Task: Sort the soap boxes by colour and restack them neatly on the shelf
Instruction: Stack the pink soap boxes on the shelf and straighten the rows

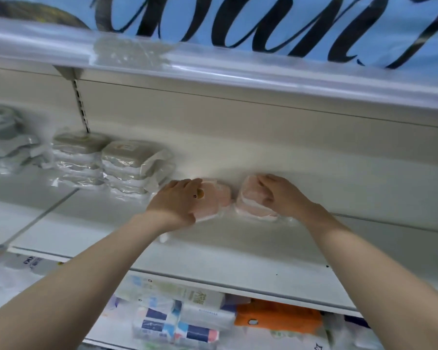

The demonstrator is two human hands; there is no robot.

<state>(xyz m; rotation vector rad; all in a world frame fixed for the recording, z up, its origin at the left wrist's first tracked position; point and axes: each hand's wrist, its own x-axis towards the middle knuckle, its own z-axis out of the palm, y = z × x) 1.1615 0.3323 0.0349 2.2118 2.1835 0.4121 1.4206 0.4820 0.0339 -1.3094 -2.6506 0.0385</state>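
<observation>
Two pale-pink wrapped soap boxes (218, 200) lie adjacent, left hand (177, 200) and right hand (281, 195) gripping one each.

Left hand (176, 202), right hand (281, 195) on boxes (248, 204) (pink)

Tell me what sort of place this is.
Probably a shop aisle: a white metal shelf under a clear label rail, wrapped grey soap boxes stacked beside pink soap boxes, and packaged goods on the level below.
</observation>
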